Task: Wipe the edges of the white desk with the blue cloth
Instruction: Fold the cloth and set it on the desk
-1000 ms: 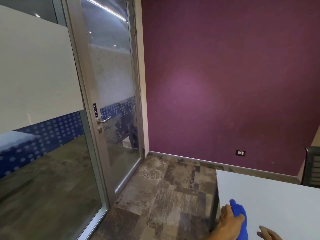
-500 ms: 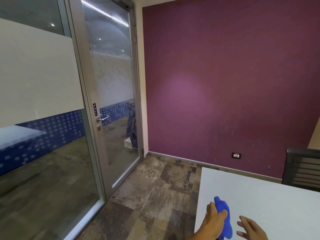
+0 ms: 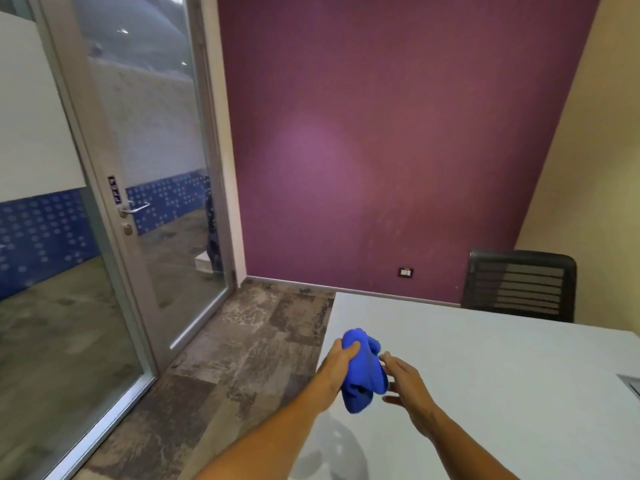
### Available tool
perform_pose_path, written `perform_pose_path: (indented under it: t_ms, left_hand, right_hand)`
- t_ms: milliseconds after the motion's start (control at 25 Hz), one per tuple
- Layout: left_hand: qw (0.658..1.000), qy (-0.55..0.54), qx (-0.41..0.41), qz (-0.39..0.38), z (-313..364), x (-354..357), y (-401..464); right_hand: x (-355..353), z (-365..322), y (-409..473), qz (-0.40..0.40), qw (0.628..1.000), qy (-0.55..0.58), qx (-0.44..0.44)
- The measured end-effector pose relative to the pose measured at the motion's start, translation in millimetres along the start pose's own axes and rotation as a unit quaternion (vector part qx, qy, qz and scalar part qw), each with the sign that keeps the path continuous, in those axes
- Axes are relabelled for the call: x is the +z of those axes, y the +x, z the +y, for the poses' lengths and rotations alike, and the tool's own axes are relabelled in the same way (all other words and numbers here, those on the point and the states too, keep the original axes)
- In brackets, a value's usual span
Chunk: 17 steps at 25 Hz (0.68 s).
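Left hand point(image 3: 337, 367): fingers closed tight around the blue cloth point(image 3: 363, 370), holding it up just above the counter.
Right hand point(image 3: 405, 379): open, fingers spread, right beside the cloth; I cannot tell if it touches.
Cloth: bunched up, between both hands, near the counter's left edge.
Counter point(image 3: 485, 375): white, under both hands, stretching off to the right.
Floor point(image 3: 242, 341): patchy brown, left of the hands.
Chair point(image 3: 519, 285): black, past the counter's far edge.
Glass door point(image 3: 145, 188): far off to the left.
Wall point(image 3: 381, 150): purple, farthest away.

This is an office room: a white desk point(image 3: 485, 368), a black mesh chair point(image 3: 519, 285), and a glass door point(image 3: 145, 168) marked with a sign.
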<state>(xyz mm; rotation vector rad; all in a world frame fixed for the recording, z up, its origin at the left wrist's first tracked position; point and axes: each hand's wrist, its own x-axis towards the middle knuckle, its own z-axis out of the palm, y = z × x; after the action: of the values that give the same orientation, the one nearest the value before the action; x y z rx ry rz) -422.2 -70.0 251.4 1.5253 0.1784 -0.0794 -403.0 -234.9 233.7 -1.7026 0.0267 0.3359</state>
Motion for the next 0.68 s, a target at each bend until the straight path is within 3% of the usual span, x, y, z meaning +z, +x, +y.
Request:
perform_pose_path:
  t_ms: [200, 320, 520, 680]
  left_hand:
    - [0.998, -0.062, -0.030, 0.003, 10.3, -12.9, 18.0]
    - [0.997, -0.062, -0.043, 0.008, 17.3, -19.7, 28.5]
    - [0.993, -0.084, -0.087, -0.001, 38.7, -23.1, 30.4]
    - [0.991, -0.048, -0.114, -0.055, 49.7, -24.9, 38.4]
  right_hand:
    - [4.6, -9.0, 13.6, -0.016, 0.998, -0.005, -0.052]
    - [11.6, -12.4, 15.6, 0.032, 0.985, -0.097, -0.136]
    - [9.9, -21.0, 14.4, 0.008, 0.873, -0.346, -0.345]
    - [14.3, -19.5, 20.8, 0.049, 0.861, -0.331, -0.382]
